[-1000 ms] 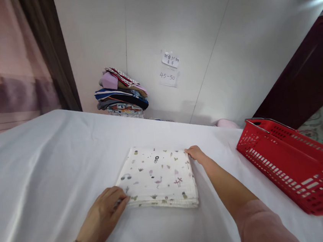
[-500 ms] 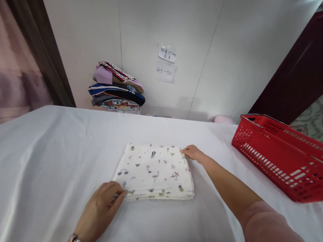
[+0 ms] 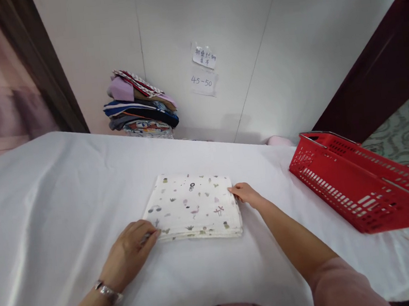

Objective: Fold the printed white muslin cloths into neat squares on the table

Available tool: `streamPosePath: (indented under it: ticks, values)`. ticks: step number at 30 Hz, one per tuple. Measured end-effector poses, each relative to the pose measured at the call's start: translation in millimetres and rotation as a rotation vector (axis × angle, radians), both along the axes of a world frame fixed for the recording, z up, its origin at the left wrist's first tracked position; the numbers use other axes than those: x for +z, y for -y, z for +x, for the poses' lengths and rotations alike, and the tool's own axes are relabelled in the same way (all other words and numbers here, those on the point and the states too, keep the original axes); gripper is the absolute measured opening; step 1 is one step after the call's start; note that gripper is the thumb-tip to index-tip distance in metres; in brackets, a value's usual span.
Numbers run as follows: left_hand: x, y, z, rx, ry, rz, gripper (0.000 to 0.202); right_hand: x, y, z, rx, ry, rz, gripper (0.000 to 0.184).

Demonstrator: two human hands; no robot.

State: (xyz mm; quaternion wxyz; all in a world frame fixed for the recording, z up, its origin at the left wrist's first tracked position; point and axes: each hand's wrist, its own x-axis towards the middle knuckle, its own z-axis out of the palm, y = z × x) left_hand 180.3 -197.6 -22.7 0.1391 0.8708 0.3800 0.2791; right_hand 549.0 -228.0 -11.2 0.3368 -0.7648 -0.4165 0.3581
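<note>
A folded white cloth (image 3: 191,205) with small printed plants, a flamingo and rainbows lies flat on the white-covered table (image 3: 96,203). Its layers show along the near edge. My left hand (image 3: 133,243), with a silver bracelet at the wrist, pinches the near left corner between thumb and fingers. At the cloth's right edge, toward the far corner, my right hand (image 3: 245,193) grips the fabric with closed fingertips. Both hands rest low, close to the tabletop.
A red plastic basket (image 3: 339,182) with metal handles stands on the right of the table. Beyond the far edge rises a stack of folded fabrics (image 3: 141,106) against the wall. Two handwritten paper labels (image 3: 203,70) are stuck there. A curtain (image 3: 34,59) hangs at left.
The camera view has shifted slightly, so the cloth and basket sit higher in the picture. Both hands keep their places at the cloth's edges.
</note>
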Motion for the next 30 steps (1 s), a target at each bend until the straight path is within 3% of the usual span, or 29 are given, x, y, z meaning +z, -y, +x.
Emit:
streamPosePath:
  ticks: [8,14,19,24,30]
  values:
    - [0.7,0,0,0.011,-0.015,-0.006,0.025,2.4,34,-10,-0.002,0.044,0.062,0.031]
    - [1.5,0,1,0.013,-0.012,0.002,0.026,1.1,58,-20,0.008,0.188,0.21,0.024]
    - [4.3,2,2,0.017,-0.013,-0.01,0.028,-3.1,68,-27,0.064,0.294,0.148,0.019]
    - [5.8,4,1,0.02,-0.025,-0.023,0.028,-5.5,72,-31,0.077,0.257,0.095,0.022]
    - [3.4,2,-1,0.02,-0.025,-0.007,0.027,-6.3,80,-34,0.012,0.117,0.151,0.019]
